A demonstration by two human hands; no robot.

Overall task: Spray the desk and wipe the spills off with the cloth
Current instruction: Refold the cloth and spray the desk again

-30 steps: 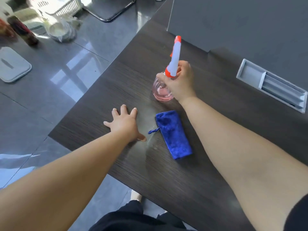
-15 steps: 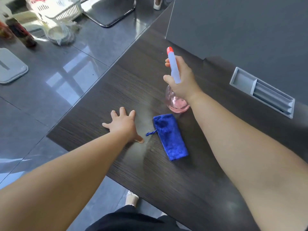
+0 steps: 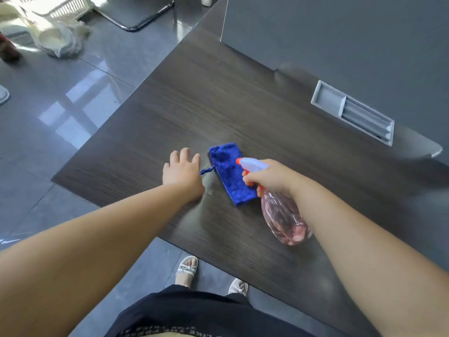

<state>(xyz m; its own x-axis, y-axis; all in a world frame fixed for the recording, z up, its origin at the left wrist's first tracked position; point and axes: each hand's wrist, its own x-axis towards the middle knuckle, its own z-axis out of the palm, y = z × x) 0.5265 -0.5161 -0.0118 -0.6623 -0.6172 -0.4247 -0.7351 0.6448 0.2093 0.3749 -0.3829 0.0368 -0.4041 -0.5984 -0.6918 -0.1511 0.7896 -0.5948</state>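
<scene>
A dark wood-grain desk point(image 3: 218, 98) fills the middle of the view. A folded blue cloth point(image 3: 228, 171) with a small loop lies flat on it. My left hand point(image 3: 182, 171) rests palm down on the desk just left of the cloth, fingers spread, holding nothing. My right hand point(image 3: 274, 177) grips the neck of a clear spray bottle point(image 3: 284, 215) of pink liquid, tilted above the desk. Its white and orange nozzle points left over the cloth. A pale wet smear point(image 3: 209, 190) shows on the wood between my left hand and the cloth.
A grey partition point(image 3: 340, 32) stands along the desk's far side, with a grey cable tray point(image 3: 352, 113) set into the desktop at right. The glossy tiled floor point(image 3: 60, 117) lies left, with a chair base, a basket and a bag far off. My feet stand below the near edge.
My right hand lifted the spray bottle from behind the cloth and brought it toward me, tilting it so the nozzle points left. My left hand stayed flat on the desk.
</scene>
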